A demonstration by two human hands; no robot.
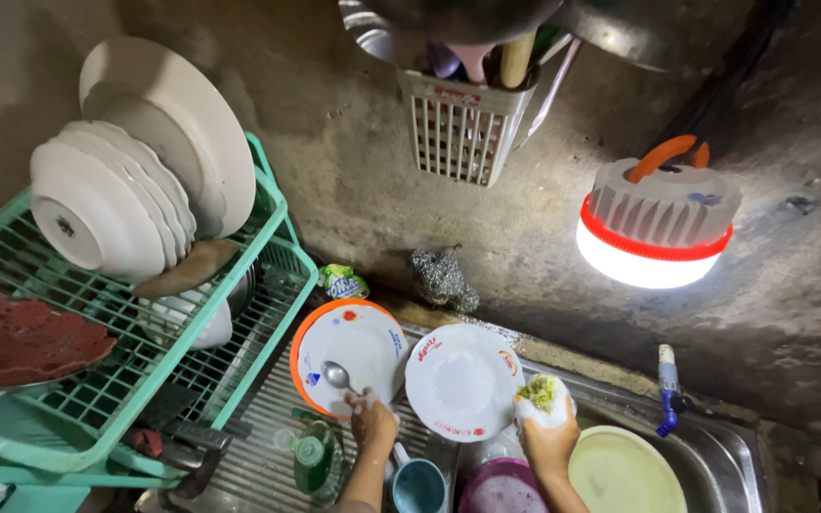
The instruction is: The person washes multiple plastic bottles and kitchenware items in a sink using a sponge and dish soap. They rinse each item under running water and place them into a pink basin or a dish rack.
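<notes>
L hand is closed round the handle of a metal spoon. Spoon's long axis runs up-left from the fist, bowl end lying over the orange-rimmed plate just beyond the knuckles. R hand is clamped on a soapy sponge, yellow-green w/ white foam, held up at the fingertips.

Btwn the two hands stands a white plate w/ red print, tilted nearly upright, face toward the camera. Sponge sits at that plate's right edge, touching or all but touching; can't tell which. So R hand is the nearer one to the white plate, and the plate lies to its left. L hand is just beside the plate's lower-left rim, but occupied w/ the spoon.

Outward from there: blue mug below, btwn the wrists; pink bowl under the R forearm; pale yellow plate in the steel sink to the right. Green bottle lies on the drainboard left of the L arm. Further left, a green rack holds stacked white dishes. On the wall: steel scrubber, hanging cutlery basket, lit lantern, blue tap.
</notes>
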